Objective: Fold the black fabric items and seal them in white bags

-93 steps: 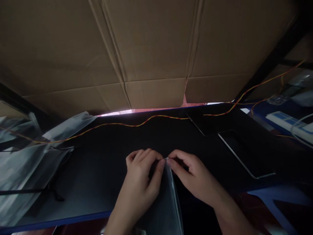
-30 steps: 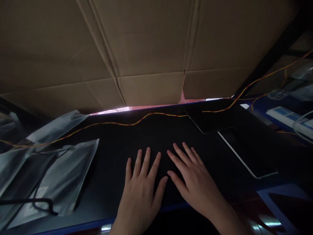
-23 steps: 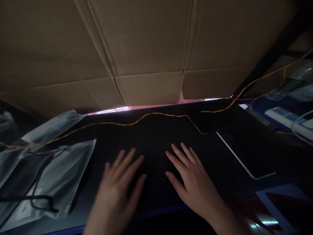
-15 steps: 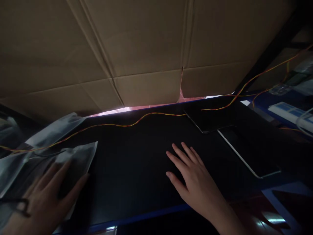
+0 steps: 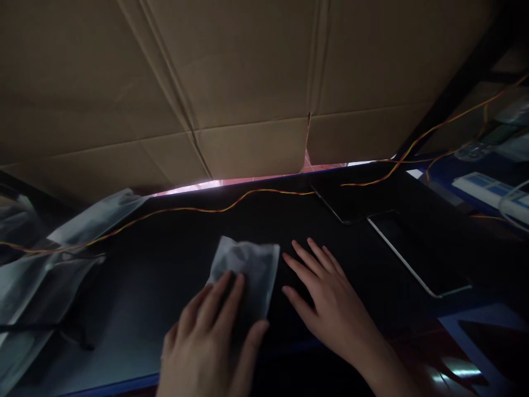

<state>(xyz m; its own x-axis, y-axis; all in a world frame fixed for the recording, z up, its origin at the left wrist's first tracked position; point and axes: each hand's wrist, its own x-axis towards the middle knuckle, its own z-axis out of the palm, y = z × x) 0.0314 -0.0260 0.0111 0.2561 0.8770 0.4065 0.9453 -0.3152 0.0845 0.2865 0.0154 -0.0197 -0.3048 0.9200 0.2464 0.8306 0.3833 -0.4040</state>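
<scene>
Dim under the cardboard box (image 5: pixel 248 82), the black tabletop (image 5: pixel 185 237) carries a grey plastic pouch (image 5: pixel 248 270) that your left hand (image 5: pixel 210 336) pins with flat, released fingers, seemingly steadying it, while your right hand (image 5: pixel 326 303) rests open beside it.

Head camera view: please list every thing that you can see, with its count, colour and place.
plastic bag: one, grey and translucent, flat on the mat at centre, under the left hand.
black mat: one, covers the work surface.
bag pile: several grey bags, left edge, exact count unclear.
thin wire: one, orange and yellow, runs across the mat behind the hands.
cardboard box: one, brown, fills the top of the view.
dark flat panels: two, black with pale edges, right of the hands.
power strip: one, white and blue, far right.
left hand: flat on the plastic bag.
right hand: fingers spread, flat on the black mat.
</scene>
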